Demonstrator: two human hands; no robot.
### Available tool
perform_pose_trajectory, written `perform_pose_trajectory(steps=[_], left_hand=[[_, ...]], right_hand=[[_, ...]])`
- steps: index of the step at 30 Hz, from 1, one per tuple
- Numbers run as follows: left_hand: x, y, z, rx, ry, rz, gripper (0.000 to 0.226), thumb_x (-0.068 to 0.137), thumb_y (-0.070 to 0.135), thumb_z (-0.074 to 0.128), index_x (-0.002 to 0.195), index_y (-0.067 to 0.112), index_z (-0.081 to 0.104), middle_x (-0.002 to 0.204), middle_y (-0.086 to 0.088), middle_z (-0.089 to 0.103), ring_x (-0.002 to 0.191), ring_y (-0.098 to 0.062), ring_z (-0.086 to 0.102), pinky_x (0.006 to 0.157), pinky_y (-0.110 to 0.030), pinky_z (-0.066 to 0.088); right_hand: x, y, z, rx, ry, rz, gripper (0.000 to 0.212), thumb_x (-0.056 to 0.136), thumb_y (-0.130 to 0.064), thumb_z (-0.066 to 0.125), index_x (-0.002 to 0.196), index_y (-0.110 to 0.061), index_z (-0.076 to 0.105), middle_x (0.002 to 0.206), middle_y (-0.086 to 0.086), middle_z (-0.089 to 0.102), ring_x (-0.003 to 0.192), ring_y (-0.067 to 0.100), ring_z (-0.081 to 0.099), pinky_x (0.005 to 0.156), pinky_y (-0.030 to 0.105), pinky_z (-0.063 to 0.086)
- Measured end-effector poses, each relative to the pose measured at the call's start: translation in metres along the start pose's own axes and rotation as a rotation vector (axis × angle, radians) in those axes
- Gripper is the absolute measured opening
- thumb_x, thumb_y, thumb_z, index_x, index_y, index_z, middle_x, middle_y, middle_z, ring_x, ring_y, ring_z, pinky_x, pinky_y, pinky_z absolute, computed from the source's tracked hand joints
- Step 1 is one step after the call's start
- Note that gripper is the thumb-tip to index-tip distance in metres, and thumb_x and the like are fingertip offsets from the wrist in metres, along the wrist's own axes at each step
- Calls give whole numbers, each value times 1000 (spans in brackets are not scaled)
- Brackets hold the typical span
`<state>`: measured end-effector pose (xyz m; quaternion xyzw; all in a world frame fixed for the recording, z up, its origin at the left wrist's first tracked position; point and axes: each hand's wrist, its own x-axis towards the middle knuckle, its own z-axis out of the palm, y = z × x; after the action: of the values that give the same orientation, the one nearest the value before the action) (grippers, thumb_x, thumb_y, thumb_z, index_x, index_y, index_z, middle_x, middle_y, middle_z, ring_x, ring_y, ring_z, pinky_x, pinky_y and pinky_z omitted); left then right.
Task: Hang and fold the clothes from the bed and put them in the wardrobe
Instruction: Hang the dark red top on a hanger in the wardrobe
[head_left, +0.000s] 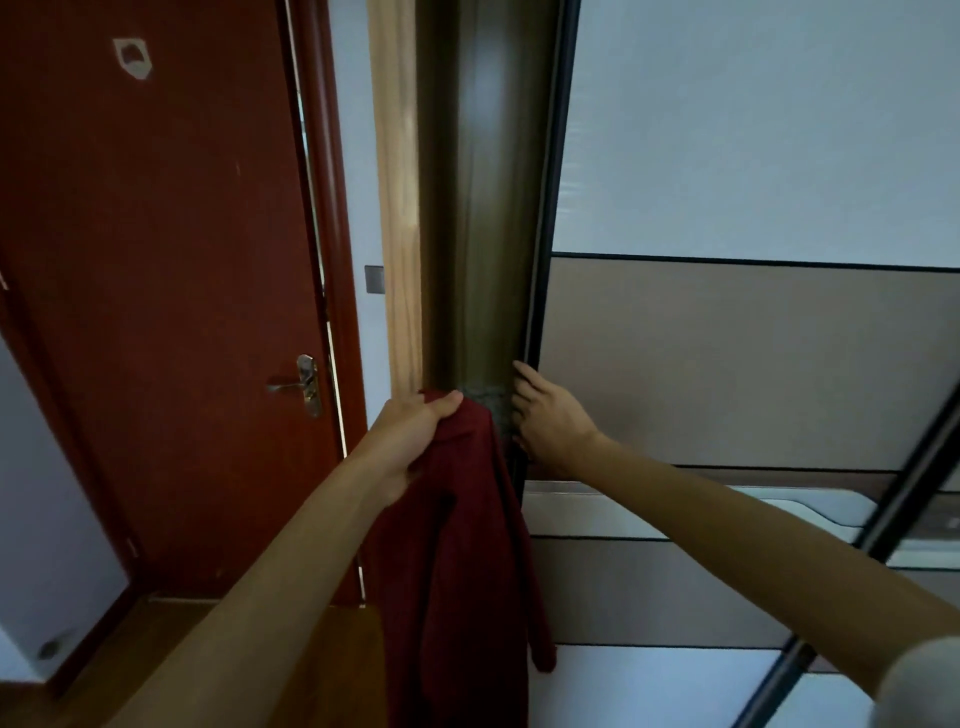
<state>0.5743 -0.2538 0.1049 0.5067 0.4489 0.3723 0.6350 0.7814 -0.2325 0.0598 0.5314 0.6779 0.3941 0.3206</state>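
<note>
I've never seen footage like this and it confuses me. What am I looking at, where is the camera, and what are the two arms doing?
There is no machine here, only a person's two bare arms. The single picture comes from a wide-angle camera worn on the person's head, which bends the straight lines. The left hand grips a dark red garment by its top, and the rest hangs down. The right hand is at the dark edge of a sliding wardrobe door. I cannot tell whether its fingers hook round that edge. Between that door and a pale wooden frame is a narrow dark gap. On the left stands a red-brown room door with a metal handle. No table or bed shows.
</note>
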Motion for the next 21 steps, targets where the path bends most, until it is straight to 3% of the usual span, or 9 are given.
perform_pose_trajectory(steps=[4,10,14,17,21], left_hand=[[1,-5,21,-34,-37,-16,14,97,19,61,97,6,67,81,-8,72,71,-18,69,57,-25,55],[15,-12,44,-84,-62,-31,20,96,15,62,105,-2,67,78,-10,72,68,-20,70,63,-29,54],[19,-9,69,-84,-148,-47,22,98,16,59,112,-1,63,88,-13,70,74,-21,69,60,-27,55],[21,-8,88,-76,-205,-49,24,99,16,57,112,-3,64,91,-13,71,77,-21,69,66,-29,56],[29,-11,110,-59,-241,-54,26,98,15,59,114,-4,64,97,-17,72,77,-22,69,61,-26,58]], right_hand=[[-19,5,9,-18,-4,70,58,104,-49,26,148,-14,40,153,8,41,148,31,21,113,51,-21],[-50,22,37,-2,-72,114,62,103,-50,26,152,-12,28,159,11,31,151,32,13,114,51,-22],[-74,32,65,-6,-139,163,66,102,-52,26,153,-11,23,161,14,25,151,33,9,110,52,-25],[-96,41,85,11,-185,201,69,103,-51,26,154,-8,12,164,14,14,152,32,2,111,49,-24],[-121,55,120,49,-307,266,68,102,-52,25,155,-10,19,164,14,15,152,33,1,110,52,-25]])
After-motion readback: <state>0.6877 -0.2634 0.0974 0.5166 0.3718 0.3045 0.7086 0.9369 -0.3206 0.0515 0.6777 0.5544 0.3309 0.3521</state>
